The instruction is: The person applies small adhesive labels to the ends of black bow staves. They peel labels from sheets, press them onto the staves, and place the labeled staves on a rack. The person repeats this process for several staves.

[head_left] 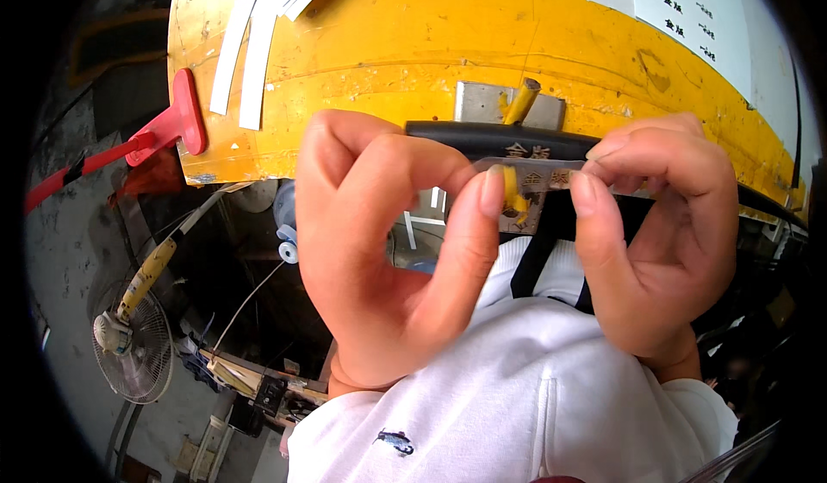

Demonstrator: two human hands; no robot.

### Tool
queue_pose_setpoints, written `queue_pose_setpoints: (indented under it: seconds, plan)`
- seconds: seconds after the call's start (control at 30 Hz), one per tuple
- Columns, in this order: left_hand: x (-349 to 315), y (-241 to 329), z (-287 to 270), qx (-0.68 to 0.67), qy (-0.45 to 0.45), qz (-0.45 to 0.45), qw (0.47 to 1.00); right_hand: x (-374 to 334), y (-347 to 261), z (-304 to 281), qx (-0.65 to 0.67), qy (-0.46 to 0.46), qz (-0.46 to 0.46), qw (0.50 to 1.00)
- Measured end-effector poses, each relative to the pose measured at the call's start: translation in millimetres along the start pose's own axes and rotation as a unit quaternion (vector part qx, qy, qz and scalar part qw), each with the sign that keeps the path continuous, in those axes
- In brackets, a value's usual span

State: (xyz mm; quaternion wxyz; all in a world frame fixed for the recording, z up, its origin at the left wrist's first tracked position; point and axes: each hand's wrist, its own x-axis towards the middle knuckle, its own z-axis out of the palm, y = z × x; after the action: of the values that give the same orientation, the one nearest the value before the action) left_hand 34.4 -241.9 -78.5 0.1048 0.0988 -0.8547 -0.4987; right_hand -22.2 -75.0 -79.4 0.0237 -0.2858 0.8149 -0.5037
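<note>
On my head view, the strip (544, 179) sits toward two o'clock of centre, its long axis running nine to three. It looks thin, see-through and dark-marked. My left hand (353, 220) pinches its nine-o'clock end, my right hand (663, 263) the three-o'clock end. Toward twelve lie a smooth black bar (461, 136) and scuffed yellow table (388, 56).

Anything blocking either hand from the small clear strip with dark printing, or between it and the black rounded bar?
Nothing visible. The left hand and right hand pinch the small clear strip with dark printing at opposite ends, and no object shows between it and the black rounded bar; whether they touch, I can't tell.
</note>
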Motion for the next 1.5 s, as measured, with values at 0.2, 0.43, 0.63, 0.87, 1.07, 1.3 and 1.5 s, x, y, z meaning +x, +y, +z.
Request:
queue_pose_setpoints:
  seconds: [0.2,0.43,0.63,0.87,1.07,1.3,1.5]
  plan:
    - [0.9,13.1,7.4,-0.059,-0.008,-0.029,0.998,-6.4,-1.9,-10.8,-0.011,0.012,0.033,0.999]
    - [8.9,6.6,3.9,-0.024,-0.021,-0.043,0.999,-6.2,2.5,-2.4,-0.035,0.034,0.012,0.999]
    - [15.6,10.5,-3.8,-0.017,-0.081,-0.093,0.992,-6.2,4.3,-4.5,-0.042,0.030,0.013,0.999]
    - [19.2,12.9,-7.2,0.000,-0.113,-0.064,0.991,-7.3,-0.3,-5.3,-0.056,0.026,0.033,0.998]
    - [18.4,15.9,-11.9,0.009,-0.118,-0.107,0.987,-4.3,-1.4,-6.2,-0.061,0.001,0.030,0.998]
    - [22.3,15.3,-9.3,-0.022,-0.128,-0.097,0.987,-4.7,-2.0,-2.5,-0.038,0.026,0.045,0.998]
    - [22.7,18.4,-9.4,0.002,-0.128,-0.117,0.985,-2.7,-1.6,-2.4,-0.037,0.028,0.041,0.998]
